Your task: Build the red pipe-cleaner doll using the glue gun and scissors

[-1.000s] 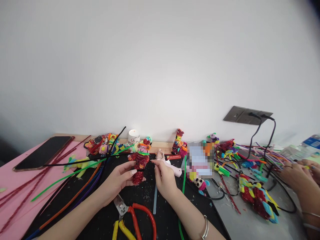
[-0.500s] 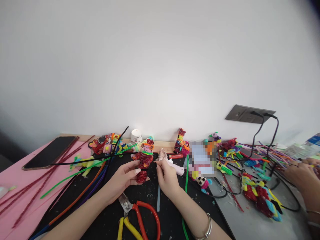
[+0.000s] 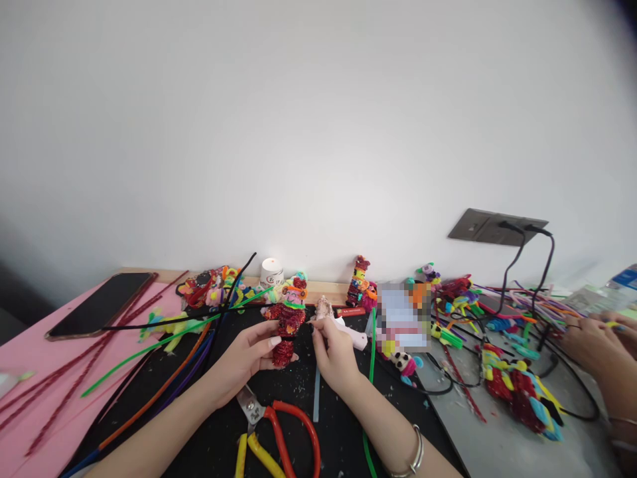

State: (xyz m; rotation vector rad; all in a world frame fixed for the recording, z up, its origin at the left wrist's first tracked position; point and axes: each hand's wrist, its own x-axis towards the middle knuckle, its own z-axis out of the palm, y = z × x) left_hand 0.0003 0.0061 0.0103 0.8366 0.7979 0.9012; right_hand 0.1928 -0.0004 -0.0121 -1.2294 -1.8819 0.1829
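Upright between the thumb and fingers of my left hand [image 3: 259,345] is a red glittery pipe-cleaner doll [image 3: 291,322] with a pink face, an orange headpiece and a green collar. A dark band crosses its lower body. My right hand [image 3: 331,348] is just right of the doll, thumb and fingertips pinched together. A small dark bit shows at those fingertips, too small to name. Behind the right hand lies a pale glue gun [image 3: 352,334], its nozzle end crusted. Below my hands, scissors [image 3: 253,408] with red and yellow handles lie on the black mat [image 3: 343,425].
Left are a phone [image 3: 102,305], red pipe cleaners [image 3: 92,358] and a green one [image 3: 149,355]. A paper cup [image 3: 271,271] and a finished doll [image 3: 359,279] stand by the wall. On the right, black cables [image 3: 594,398] loop near pipe-cleaner figures [image 3: 520,392] and another person's hands [image 3: 592,342].
My hands and the doll stay almost in place. The other person's hands at the right have shifted slightly.
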